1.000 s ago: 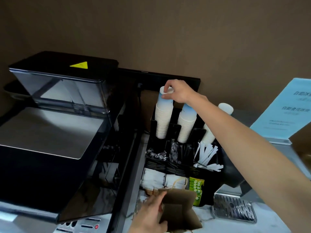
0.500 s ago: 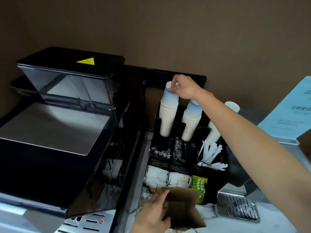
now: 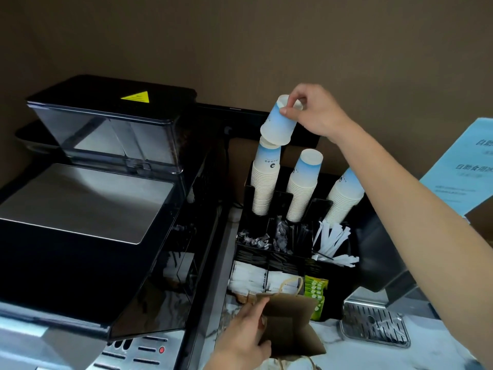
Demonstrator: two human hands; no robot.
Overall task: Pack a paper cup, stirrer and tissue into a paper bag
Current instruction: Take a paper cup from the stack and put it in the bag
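At upper centre a white paper cup (image 3: 278, 122) fading to blue, upside down and tilted, is pinched by the right hand (image 3: 316, 113); the brown paper bag (image 3: 290, 324) is gripped by the left hand (image 3: 244, 340) at bottom centre

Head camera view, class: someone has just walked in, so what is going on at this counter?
A person is packing a takeaway kit beside a coffee machine. The right hand pinches one paper cup by its base, tilted and lifted clear of the leftmost cup stack. The left hand holds an open paper bag on the counter. No stirrer or tissue shows in either hand.
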